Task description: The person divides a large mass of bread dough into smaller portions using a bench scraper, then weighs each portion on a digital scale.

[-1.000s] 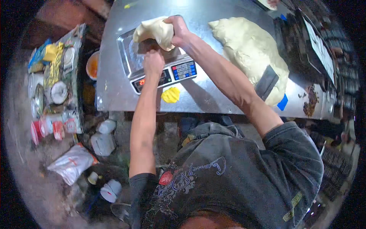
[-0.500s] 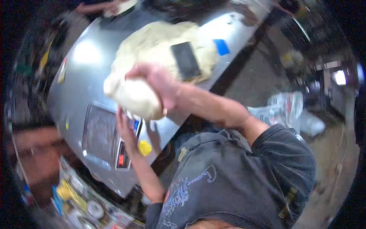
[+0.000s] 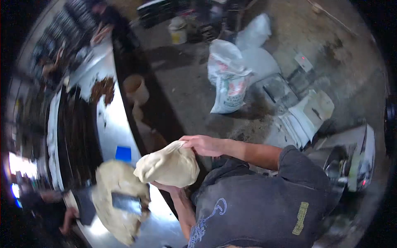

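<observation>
A pale, soft piece of dough is held between my two hands above the near edge of the steel table. My right hand grips its upper right corner with closed fingers. Underneath, my left hand bears it from below, its fingers mostly hidden by the dough. A large dough mass lies on the table to the left. On that mass rests a dark flat rectangular blade, perhaps a scraper. Beside it on the steel is a blue flat square.
The long steel table runs to the upper left, with brown crumbs on it. A printed white sack stands on the floor, near folded sacks and a metal machine. Other people are along the table's far side.
My view has swung to the right, away from the scale. The dough has moved with my right hand over the table edge, and my left hand has come from the scale to beneath it.
</observation>
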A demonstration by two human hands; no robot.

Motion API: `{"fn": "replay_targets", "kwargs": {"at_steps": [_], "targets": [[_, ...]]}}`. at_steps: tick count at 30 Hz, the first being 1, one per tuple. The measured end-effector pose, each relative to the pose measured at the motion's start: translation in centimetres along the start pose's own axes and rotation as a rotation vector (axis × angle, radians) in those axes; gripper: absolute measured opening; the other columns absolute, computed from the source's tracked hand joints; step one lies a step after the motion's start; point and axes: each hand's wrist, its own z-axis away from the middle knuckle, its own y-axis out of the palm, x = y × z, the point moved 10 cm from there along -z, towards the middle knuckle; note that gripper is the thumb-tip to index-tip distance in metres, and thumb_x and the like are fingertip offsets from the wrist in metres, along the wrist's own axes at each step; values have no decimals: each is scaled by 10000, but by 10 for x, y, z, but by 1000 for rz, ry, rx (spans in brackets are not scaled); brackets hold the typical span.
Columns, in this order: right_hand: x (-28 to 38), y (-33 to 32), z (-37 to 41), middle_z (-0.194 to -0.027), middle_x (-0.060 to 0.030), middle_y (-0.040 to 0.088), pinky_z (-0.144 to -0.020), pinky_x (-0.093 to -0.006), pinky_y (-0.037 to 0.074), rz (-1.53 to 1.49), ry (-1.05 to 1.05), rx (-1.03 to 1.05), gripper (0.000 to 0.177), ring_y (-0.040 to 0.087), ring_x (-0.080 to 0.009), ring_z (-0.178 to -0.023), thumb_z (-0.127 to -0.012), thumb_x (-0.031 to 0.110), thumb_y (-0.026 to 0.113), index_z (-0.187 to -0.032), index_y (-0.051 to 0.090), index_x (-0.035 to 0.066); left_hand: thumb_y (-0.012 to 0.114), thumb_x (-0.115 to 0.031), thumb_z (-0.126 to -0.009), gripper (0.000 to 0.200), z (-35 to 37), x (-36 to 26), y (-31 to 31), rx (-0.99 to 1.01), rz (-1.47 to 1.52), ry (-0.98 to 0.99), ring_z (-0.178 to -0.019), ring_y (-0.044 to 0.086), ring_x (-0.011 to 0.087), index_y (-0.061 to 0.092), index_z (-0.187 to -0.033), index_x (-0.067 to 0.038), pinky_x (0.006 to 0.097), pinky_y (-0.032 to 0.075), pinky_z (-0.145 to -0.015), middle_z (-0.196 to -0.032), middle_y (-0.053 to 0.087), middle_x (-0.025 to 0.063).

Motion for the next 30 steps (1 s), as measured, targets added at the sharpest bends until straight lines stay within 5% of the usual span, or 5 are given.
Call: {"fn": "replay_targets", "kwargs": {"at_steps": [8, 15, 22, 26, 30], "targets": [[68, -103, 90, -1640, -214, 88, -1238, -489, 139, 186, -354, -548, 1176, 63, -346, -1529, -859, 680, 665, -1620, -47, 136, 476, -601, -928, 756, -90, 133, 162, 339, -285, -426, -1252, 571, 349, 431, -1462, -69, 511, 506, -1027, -1408, 538, 158], [51, -198, 135, -1372, -124, 585, -984, -427, 535, -266, -391, -1126, 796, 616, -245, -1191, -912, 563, 641, -1506, 381, 101, 461, -466, -1005, 629, -101, 216, 202, 625, -494, -850, -1216, 600, 316, 420, -1457, -30, 466, 494, -1026, -1366, 574, 157], [97, -200, 121, -1207, -116, 667, -890, -473, 566, -547, -631, -1077, 583, 674, -283, -1063, -889, 381, 675, -1367, 543, 76, 388, -480, -1071, 632, -162, 205, 217, 851, -536, -1274, -1390, 439, 290, 327, -1526, -45, 451, 349, -1151, -1508, 451, 140], [125, -208, 104, -1156, -90, 678, -873, -431, 566, -402, -869, -1343, 538, 680, -252, -1004, -816, 201, 766, -1307, 586, 75, 349, -556, -1059, 722, -237, 168, 218, 991, -1195, -1089, -1452, 349, 312, 223, -1586, -78, 485, 216, -1201, -1564, 389, 132], [135, -203, 64, -1031, -76, 693, -799, -385, 547, -291, -910, -1491, 524, 683, -222, -908, -757, 227, 821, -1217, 624, 68, 329, -600, -1045, 722, -268, 211, 190, 1048, -1002, -1157, -1445, 367, 305, 235, -1591, -138, 511, 329, -1146, -1561, 396, 110]]}}
